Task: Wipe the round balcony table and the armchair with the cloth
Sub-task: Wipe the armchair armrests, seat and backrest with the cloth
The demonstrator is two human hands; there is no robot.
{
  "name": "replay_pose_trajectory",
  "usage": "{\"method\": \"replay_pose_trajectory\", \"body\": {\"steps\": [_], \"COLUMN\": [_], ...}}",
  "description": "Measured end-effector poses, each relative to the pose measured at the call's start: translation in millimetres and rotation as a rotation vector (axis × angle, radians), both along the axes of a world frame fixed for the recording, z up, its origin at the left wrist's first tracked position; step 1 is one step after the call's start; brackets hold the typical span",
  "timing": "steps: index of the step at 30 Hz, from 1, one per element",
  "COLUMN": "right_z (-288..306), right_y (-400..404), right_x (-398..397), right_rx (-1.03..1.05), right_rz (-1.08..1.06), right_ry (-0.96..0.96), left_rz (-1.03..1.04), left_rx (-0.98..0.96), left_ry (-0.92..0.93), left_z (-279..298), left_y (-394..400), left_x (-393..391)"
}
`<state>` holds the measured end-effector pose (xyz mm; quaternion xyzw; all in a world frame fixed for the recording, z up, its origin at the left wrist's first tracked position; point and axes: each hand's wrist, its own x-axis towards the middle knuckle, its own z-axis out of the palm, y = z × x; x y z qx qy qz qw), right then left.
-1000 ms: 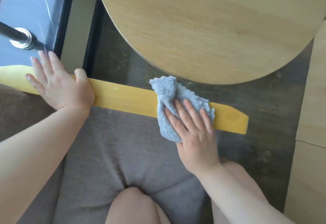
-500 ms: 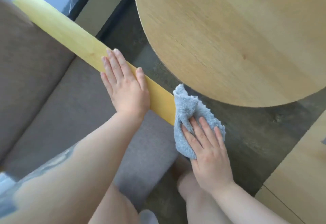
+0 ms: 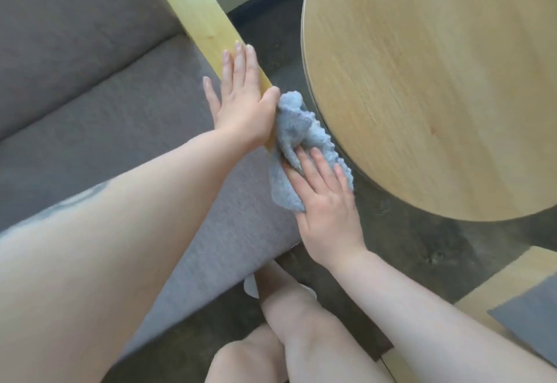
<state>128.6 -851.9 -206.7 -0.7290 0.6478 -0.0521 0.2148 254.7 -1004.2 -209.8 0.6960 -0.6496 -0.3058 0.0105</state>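
Note:
The armchair has a grey seat cushion [image 3: 126, 117] and a yellow wooden armrest [image 3: 196, 15] running from the top toward the middle. My left hand [image 3: 241, 102] lies flat on the armrest with straight fingers. Right beside it my right hand [image 3: 325, 199] presses a crumpled light-blue cloth [image 3: 295, 129] onto the near end of the armrest, fingers straight on top of it. The round wooden table [image 3: 437, 81] stands just to the right, close to the cloth.
Dark stone floor [image 3: 422, 250] lies between the chair and the table. Another pale wooden piece with a grey pad [image 3: 524, 313] sits at the lower right. My bare legs [image 3: 289, 322] are below the hands. A window frame shows at the top.
My view has swung, so the armrest now runs steeply. My left hand has slid down the armrest until it touches the cloth, while my right hand stays pressing the cloth on the near end.

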Motion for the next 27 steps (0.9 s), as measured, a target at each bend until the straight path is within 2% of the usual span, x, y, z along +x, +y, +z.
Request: {"method": "replay_pose_trajectory", "body": {"steps": [3,5,11,15,17,22,27], "right_z": [7,11,8,11,4,-10,-13], "right_y": [17,40,-36,-18,-33,-150,-227], "right_x": [1,-6,10,-12,-22,-23,-44], "right_rx": [0.066,0.072,0.059,0.031,0.007,-0.09,-0.088], "right_rz": [-0.052,0.011,0.235,0.307,0.45,0.855,1.24], "right_ry": [-0.012,0.063,0.147,0.14,0.15,0.093,0.053], "left_rz": [0.017,0.018,0.243,0.309,0.426,0.89,1.175], "left_rx": [0.058,0.064,-0.042,-0.067,-0.119,-0.343,-0.493], "left_ry": [0.084,0.133,0.283,0.337,0.339,0.32,0.157], "left_z": [18,20,16,19,13,-7,-18], "left_y": [22,45,103,128,124,61,30], "left_x": [0,-2,-29,-48,-55,-78,-93]}}
